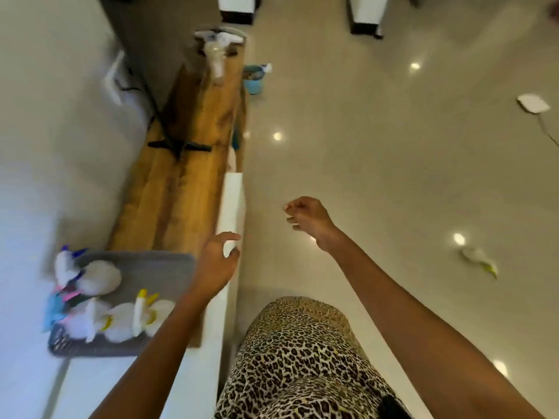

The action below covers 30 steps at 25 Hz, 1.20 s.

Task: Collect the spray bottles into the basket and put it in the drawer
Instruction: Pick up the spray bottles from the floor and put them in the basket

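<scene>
A grey basket (145, 264) stands on the cabinet top at the lower left. It holds several white spray bottles (133, 320) with yellow, blue and pink nozzles. My left hand (216, 264) is just right of the basket, and its thumb and fingers curl round the top edge of the white drawer front (231, 204). My right hand (307, 219) hangs loosely closed over the floor with nothing in it. Another white bottle with a yellow-green head (479, 263) lies on the floor at the right. The view is blurred.
The long wooden cabinet top (187, 189) runs away along the wall, with a black screen stand (178, 145) on it and a clear bottle (216, 60) at its far end. A blue bucket (253, 81) and a white flat object (533, 103) are on the glossy floor.
</scene>
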Motion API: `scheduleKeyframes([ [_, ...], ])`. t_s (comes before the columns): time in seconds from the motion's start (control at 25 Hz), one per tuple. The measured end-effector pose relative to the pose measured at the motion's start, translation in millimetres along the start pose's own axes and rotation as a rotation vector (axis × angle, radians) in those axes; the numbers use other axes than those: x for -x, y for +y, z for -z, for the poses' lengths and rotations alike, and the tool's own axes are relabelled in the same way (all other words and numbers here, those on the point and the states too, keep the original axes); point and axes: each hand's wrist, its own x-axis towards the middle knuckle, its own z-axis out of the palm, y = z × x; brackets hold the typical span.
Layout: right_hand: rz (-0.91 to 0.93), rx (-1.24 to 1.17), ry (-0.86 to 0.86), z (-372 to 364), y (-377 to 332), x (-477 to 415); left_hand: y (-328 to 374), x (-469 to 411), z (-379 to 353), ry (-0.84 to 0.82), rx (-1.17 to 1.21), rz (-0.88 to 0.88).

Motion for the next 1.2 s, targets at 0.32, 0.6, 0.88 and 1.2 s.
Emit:
scheduleKeyframes([
  [0.32, -0.117, -0.212, 0.435, 271.7, 110.6, 57.3, 162.7, -18.0, -205.7, -0.348, -0.062, -0.279],
  [0.6, -0.204, -0.367, 0.669, 442.6, 201.9, 104.4, 288.6, 8.1, -366.1, -0.562, -0.106, -0.409],
  [0.88, -0.281, -0.543, 0.797, 563.6, 256.0, 87.1, 382.8, -12.5, -506.3, -0.745, -0.197, -0.520],
  [1.2, -0.421, -0.657, 0.871, 729.5, 305.8, 12.6, 492.5, -70.2, -693.2, -0.886, -0.338, -0.508],
])
